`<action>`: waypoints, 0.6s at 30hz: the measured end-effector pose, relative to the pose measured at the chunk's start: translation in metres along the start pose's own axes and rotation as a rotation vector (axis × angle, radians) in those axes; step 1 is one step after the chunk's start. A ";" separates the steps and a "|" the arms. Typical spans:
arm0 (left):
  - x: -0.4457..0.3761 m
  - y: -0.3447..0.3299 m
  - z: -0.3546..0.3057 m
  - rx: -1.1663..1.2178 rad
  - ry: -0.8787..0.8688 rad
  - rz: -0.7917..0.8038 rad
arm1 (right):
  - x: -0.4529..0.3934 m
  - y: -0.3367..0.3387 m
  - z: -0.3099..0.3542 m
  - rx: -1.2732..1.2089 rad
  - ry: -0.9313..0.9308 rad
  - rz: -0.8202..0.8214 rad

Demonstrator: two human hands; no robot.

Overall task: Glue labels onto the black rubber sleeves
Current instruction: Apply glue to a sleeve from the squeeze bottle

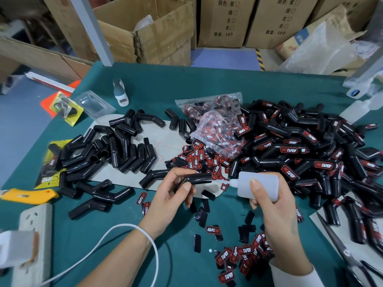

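So the left hand (176, 189) has its grip curled around one black rubber sleeve (196, 179), thumb on the near side and fingers over the top, holding it up off the counter (124, 235). The sleeve's long axis runs roughly sideways, with the free end sticking out of the grip toward the other hand. The right hand (271, 206) is clamped on a white glue bottle (257, 186), thumb pressed on its near face, and the bottle lies nearly level with its nozzle pointing back at the sleeve. That's the whole thing here: the nozzle tip sits just beside the sleeve's free end, pretty much in line with it, though I can't tell if it's actually touching. My guess is the next bit is a dab of glue on that end face or the flat side, so the bottle only needs a tiny nudge toward the left grip. Loose labels (228, 257) are scattered on the counter just below and nearer than both hands, with the right hand a bit closer to them. Finished labelled sleeves (310, 154) are heaped out beyond the right grip, bare sleeves (116, 150) beyond the left.
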State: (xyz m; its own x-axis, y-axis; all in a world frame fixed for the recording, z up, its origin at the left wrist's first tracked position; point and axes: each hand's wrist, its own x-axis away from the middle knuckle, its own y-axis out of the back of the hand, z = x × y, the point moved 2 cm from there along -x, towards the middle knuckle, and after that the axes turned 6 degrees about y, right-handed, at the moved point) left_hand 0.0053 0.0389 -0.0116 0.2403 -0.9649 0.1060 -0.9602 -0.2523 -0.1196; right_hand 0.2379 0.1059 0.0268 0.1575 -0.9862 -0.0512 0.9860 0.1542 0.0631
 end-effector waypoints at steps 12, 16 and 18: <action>-0.001 0.000 0.001 0.001 0.000 0.007 | 0.001 -0.001 0.003 -0.026 0.016 0.008; -0.001 -0.001 0.001 0.007 0.004 0.009 | 0.001 -0.001 0.004 -0.034 0.015 0.001; 0.000 0.000 0.000 0.007 0.004 0.008 | 0.001 -0.001 0.004 -0.035 0.012 -0.004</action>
State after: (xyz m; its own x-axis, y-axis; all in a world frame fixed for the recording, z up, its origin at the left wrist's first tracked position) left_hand 0.0058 0.0390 -0.0119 0.2322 -0.9666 0.1086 -0.9610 -0.2452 -0.1276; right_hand 0.2371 0.1049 0.0312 0.1540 -0.9861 -0.0630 0.9879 0.1525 0.0283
